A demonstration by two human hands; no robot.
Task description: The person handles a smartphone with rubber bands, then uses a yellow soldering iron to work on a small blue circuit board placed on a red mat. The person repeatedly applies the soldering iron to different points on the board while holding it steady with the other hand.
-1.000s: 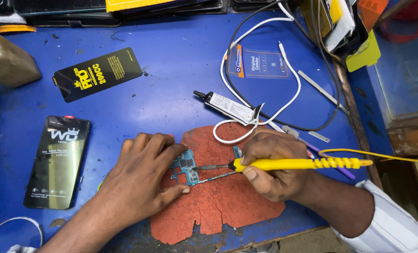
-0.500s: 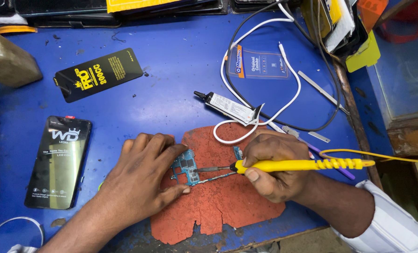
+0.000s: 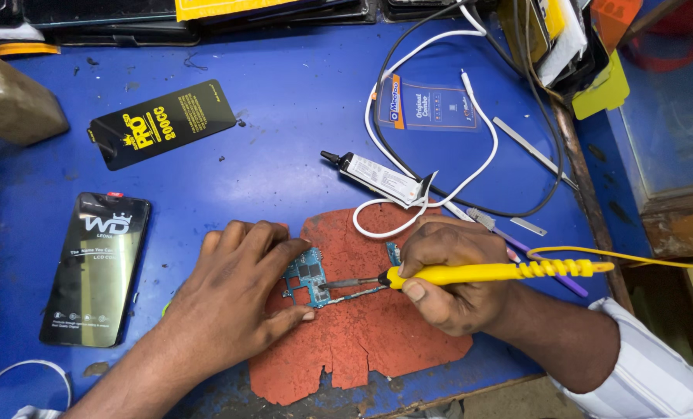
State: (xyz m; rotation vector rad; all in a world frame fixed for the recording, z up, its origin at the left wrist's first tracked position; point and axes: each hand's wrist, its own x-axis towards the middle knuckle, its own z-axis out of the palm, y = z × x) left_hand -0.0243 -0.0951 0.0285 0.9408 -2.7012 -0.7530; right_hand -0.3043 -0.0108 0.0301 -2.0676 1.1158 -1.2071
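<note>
- The small teal-green phone circuit board [image 3: 306,275] lay on the worn, rust-red heat mat [image 3: 362,341], near the middle of the blue worktable [image 3: 284,116], toward its near edge.
- The left hand [image 3: 234,299] rested flat over the board's left side, fingers close together and slightly bent, thumb pressed against the mat just below the board, pinning it down.
- The right hand [image 3: 451,283] was wrapped around the yellow-handled soldering iron [image 3: 478,272], thumb and fingers pinching the handle near its front end; the metal tip met the board's right edge.
- The board looked thin, light, stiff and fragile, likely to skid or flex under a push; it seemed best steadied by its bare edges, away from the components and the hot tip.
- The iron's handle appeared rigid and light, with its yellow cord [image 3: 657,260] trailing off to the right and able to tug on it.
- A black-capped white glue tube [image 3: 377,177] and a looped white cable [image 3: 439,147] lay just beyond the mat; two dark screen-protector packs [image 3: 96,268] sat to the left.
</note>
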